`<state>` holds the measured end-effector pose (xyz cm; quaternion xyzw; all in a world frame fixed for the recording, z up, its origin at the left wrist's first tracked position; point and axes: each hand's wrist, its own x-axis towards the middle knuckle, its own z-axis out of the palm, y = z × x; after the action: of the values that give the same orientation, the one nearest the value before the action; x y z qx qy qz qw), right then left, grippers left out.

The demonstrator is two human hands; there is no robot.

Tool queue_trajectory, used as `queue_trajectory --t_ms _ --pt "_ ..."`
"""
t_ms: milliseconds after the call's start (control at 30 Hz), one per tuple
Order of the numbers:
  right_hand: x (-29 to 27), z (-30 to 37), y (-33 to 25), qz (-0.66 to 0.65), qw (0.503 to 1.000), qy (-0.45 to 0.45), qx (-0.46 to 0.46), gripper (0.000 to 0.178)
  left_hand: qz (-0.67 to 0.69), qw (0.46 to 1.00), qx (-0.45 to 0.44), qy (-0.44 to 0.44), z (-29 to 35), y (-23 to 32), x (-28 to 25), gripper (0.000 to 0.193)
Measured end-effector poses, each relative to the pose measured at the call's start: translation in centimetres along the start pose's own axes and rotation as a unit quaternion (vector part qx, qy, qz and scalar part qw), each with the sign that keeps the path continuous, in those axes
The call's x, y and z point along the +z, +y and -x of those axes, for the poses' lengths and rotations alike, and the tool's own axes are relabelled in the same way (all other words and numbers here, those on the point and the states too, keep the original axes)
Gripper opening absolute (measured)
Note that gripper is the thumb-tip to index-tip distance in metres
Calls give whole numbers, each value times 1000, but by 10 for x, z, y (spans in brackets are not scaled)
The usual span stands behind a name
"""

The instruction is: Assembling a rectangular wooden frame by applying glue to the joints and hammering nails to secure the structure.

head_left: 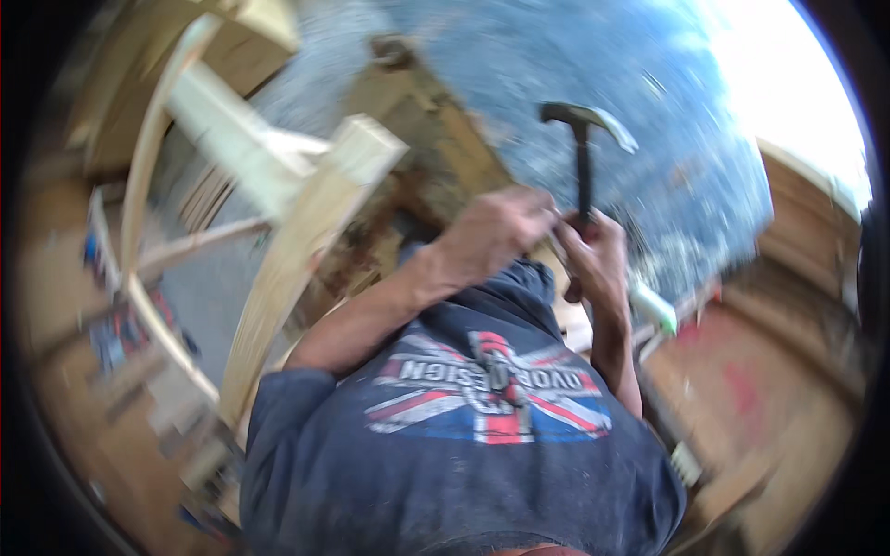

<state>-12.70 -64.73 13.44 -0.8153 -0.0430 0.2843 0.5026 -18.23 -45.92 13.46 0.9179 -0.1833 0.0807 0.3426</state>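
My right hand is wrapped round the handle of a claw hammer, its head up and away from me. The claw points to the right, and the butt of the handle shows below my fist. Right beside it, my left hand is closed, with its fingertips drawn together close to the right hand's fingers. Whatever lies between those fingertips is too small and blurred to make out. Left of my left forearm stands a pale wooden frame with a thick post, a wide crosspiece and curved slats.
A worn wooden plank lies ahead of my hands on the bluish floor. A pale bottle with a green end is right of my right wrist. Wooden boards lie at right; wood scraps and a wooden block are at left.
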Motion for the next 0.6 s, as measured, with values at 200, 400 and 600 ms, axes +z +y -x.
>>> queue_trajectory --t_ms 200,400,600 --pt "40 -11 -77 -166 972 -110 -121 29 4 980 -52 192 46 -4 -89 15" --pt "73 -51 -124 8 964 -124 -234 40 -86 869 -201 444 162 -81 -224 11" --pt "114 -67 -161 95 948 -140 -268 36 -15 843 -262 470 222 -157 -250 16"
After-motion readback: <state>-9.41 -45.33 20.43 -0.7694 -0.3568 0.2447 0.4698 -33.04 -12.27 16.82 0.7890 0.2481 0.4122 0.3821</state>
